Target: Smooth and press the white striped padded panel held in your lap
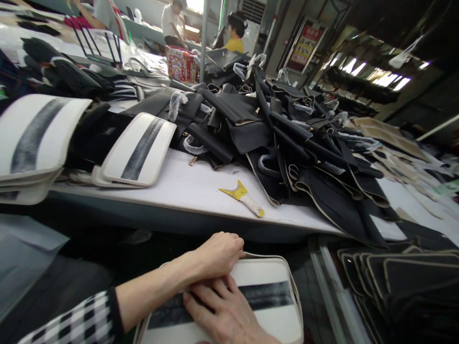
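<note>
A white bag panel with rounded corners and a dark stripe (267,315) lies low in front of me, with another edge showing beneath it. My left hand (224,251), reaching in from a checked sleeve, has its fingers curled over the panel's far edge; the fingertips are hidden. Across the stripe, my right hand (231,310) lies flat with fingers somewhat spread, pressing on the panel's face just below my left wrist. Beyond them, on the table's near side, rests a yellow and white tool with a forked end (242,197).
The white table (193,184) carries a large heap of black leather bag pieces (247,114). Striped white panels (138,150) are stacked at left. Dark panels with pale edges (419,272) stand at lower right. Two people and a red patterned box (181,64) are farther back.
</note>
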The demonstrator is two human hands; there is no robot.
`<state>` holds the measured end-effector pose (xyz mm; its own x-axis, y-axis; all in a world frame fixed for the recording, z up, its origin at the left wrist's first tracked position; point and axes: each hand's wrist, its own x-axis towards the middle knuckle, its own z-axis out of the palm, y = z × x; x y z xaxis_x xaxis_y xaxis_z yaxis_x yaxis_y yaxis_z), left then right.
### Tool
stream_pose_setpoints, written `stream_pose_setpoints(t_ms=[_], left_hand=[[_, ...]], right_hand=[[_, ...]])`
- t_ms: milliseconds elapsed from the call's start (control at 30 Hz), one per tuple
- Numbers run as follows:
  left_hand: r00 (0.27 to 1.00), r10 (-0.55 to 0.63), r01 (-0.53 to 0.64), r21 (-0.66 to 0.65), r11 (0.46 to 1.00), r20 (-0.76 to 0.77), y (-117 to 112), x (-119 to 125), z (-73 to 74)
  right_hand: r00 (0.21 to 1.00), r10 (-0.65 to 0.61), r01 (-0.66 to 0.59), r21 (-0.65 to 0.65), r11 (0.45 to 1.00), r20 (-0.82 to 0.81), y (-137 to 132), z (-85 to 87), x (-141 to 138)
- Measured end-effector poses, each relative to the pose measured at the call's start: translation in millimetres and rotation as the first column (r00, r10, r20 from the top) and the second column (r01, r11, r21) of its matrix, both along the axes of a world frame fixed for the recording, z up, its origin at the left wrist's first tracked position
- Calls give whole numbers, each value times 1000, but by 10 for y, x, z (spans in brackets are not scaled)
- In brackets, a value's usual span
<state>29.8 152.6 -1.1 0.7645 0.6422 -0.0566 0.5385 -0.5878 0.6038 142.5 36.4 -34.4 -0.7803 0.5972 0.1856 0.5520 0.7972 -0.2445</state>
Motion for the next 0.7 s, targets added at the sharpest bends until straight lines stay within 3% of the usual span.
stream_pose_setpoints(t_ms=[100,267,400,500,600,700], left_hand=[[1000,2,-1,-22,1000,6,-49,26,28],[999,33,-31,-96,995,24,-60,37,36],[998,26,-10,-256,967,58,36,-39,66],[994,57,-14,-422,907,90,158,-233,94],[972,206,-110,-557,823,112,204,-583,22],[898,426,-253,-661,707,112,61,-1045,-214]], right_hand=[[1000,19,-20,-136,991,-8,27,35,-8],[999,21,-28,-155,988,-46,-9,60,6],[998,-53,40,-284,958,-37,1,276,32],[997,-82,71,-365,928,-14,-3,441,52],[994,-97,108,-307,945,50,-49,439,51],[992,-74,80,-54,995,97,-56,244,15]])
